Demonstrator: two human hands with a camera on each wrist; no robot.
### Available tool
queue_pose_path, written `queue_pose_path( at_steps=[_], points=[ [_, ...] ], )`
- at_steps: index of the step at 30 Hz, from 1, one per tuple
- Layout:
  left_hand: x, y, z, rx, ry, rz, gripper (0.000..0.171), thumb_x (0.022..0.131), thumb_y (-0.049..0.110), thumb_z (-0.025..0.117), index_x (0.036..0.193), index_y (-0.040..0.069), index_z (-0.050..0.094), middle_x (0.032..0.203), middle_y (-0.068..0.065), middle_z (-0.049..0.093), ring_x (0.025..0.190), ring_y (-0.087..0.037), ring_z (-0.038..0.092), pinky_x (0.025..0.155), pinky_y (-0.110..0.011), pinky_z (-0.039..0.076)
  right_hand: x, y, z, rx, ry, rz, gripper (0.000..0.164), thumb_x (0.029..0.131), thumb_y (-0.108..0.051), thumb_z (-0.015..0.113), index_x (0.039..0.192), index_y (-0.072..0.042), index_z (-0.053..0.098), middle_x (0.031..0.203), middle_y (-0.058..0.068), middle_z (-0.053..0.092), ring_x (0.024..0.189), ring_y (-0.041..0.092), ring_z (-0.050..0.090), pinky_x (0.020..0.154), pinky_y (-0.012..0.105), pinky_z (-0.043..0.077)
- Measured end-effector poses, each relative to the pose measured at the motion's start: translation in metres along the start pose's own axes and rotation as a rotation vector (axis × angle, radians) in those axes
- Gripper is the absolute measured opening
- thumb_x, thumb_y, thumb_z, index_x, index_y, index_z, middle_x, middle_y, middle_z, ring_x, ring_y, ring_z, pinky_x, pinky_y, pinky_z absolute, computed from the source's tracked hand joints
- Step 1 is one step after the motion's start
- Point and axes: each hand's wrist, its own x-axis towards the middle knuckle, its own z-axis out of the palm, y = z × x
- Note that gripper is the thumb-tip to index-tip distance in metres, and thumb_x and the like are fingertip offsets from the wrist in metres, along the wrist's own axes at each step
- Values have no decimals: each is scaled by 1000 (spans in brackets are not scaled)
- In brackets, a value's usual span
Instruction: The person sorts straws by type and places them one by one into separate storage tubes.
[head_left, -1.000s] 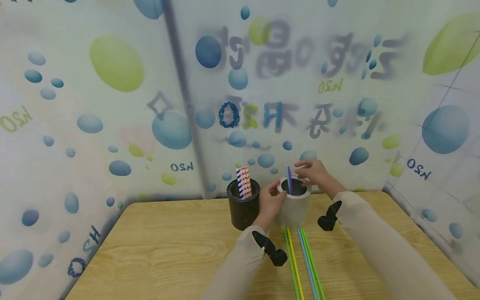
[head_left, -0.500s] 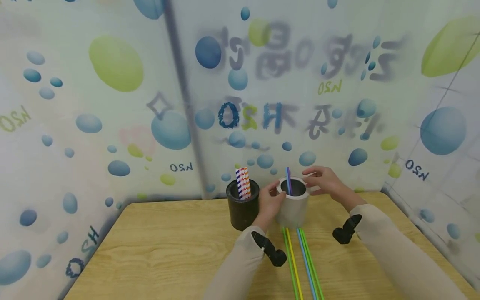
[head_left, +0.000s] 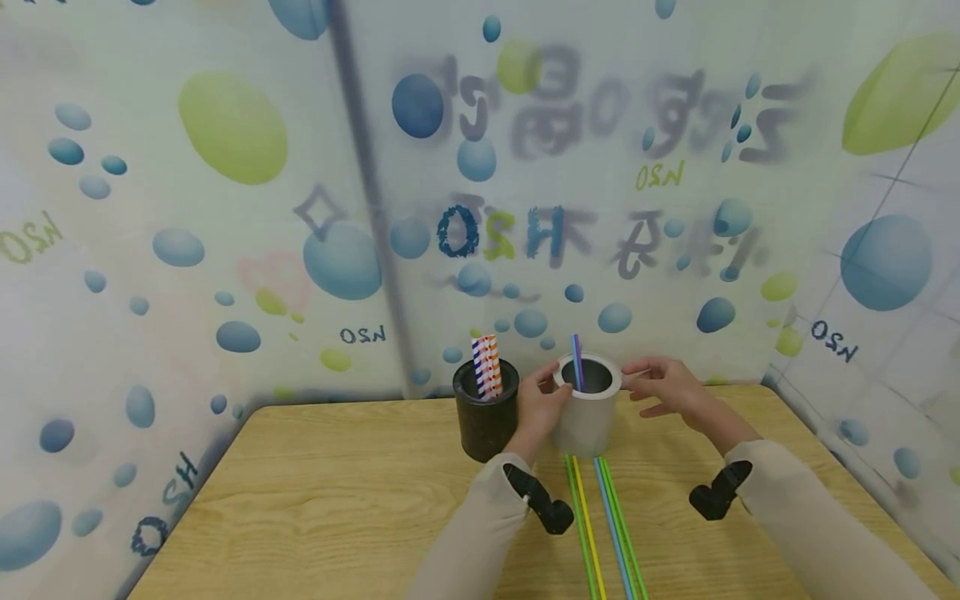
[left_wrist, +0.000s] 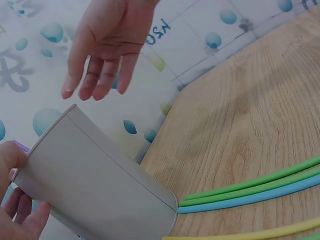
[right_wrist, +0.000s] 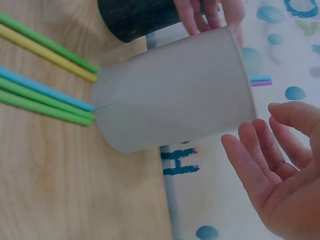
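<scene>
A light grey cylindrical cup [head_left: 583, 425] stands on the table with one blue and one purple straw [head_left: 577, 354] leaning at its inner left side. My left hand [head_left: 540, 408] holds it at the left, fingers and thumb around the rim and upper wall. To the right of the rim is my right hand [head_left: 663, 388], fingers spread and slightly bent, nothing in it; in the right wrist view its fingertips [right_wrist: 230, 142] are right at the rim. Several long straws [head_left: 619, 525], green, yellow and blue, lie on the table with their far ends at the cup's base.
A black cup [head_left: 487, 429] with several striped straws [head_left: 489, 367] stands just left of the grey cup, close behind the left hand. The wooden table [head_left: 337, 483] ends at a patterned curtain-like backdrop [head_left: 225, 333] behind and at the sides.
My right hand has drawn back from above the grey cup's opening to the right and down, to beside its rim. The left hand, cup and straws have stayed in place.
</scene>
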Motion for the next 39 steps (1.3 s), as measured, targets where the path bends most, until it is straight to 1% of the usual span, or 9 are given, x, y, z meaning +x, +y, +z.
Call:
queue_pose_path(
  at_steps=[9,14,17,22,26,29,34,39],
  points=[
    [0,1,0,8,-8,-8,39,75,2,68,114,0,63,106,-13,64,90,-21,58,75,-29,50,-8,28,8,19,2,35,42,89,-21,59,119,6,50,105,15,60,89,28,60,69,43,53],
    [1,-1,0,3,-11,-17,39,75,3,68,114,1,63,106,-11,64,89,-19,57,75,-29,50,-9,49,19,32,-24,75,44,89,-19,59,120,9,48,107,23,58,93,34,59,69,45,52],
    [2,-2,1,3,-11,-28,39,76,4,69,114,2,64,107,-11,63,91,-18,57,77,-29,49,-11,60,28,31,-36,111,42,88,-16,59,120,10,49,106,24,58,89,31,60,69,46,52],
    [2,-2,1,11,-16,-35,39,76,5,69,115,3,64,110,-10,62,93,-19,56,79,-31,49,-14,75,42,25,-45,167,37,87,-12,59,116,9,52,94,13,59,79,23,59,63,40,53],
    [3,-2,1,13,-14,-36,39,76,4,69,115,4,64,110,-9,62,94,-19,56,79,-31,49,-17,82,51,44,-56,191,36,85,-11,59,115,8,52,86,10,56,73,20,55,59,37,53],
    [3,-2,2,11,-12,-32,39,77,4,68,115,3,64,109,-9,62,93,-19,56,80,-31,49,-18,86,56,68,-57,211,35,85,-12,60,114,7,53,85,8,55,73,20,54,58,35,53],
    [4,-2,3,-1,-7,-27,38,76,2,68,114,2,64,108,-9,63,92,-18,56,79,-30,49,-20,89,61,71,-65,224,34,85,-12,60,113,6,53,86,8,54,74,19,53,60,35,52],
    [3,-2,2,3,-2,-20,38,77,1,68,114,1,63,107,-10,63,91,-18,55,78,-30,49,-21,93,65,59,-59,201,33,85,-11,61,111,7,54,81,6,53,70,17,52,58,33,52]
  ],
)
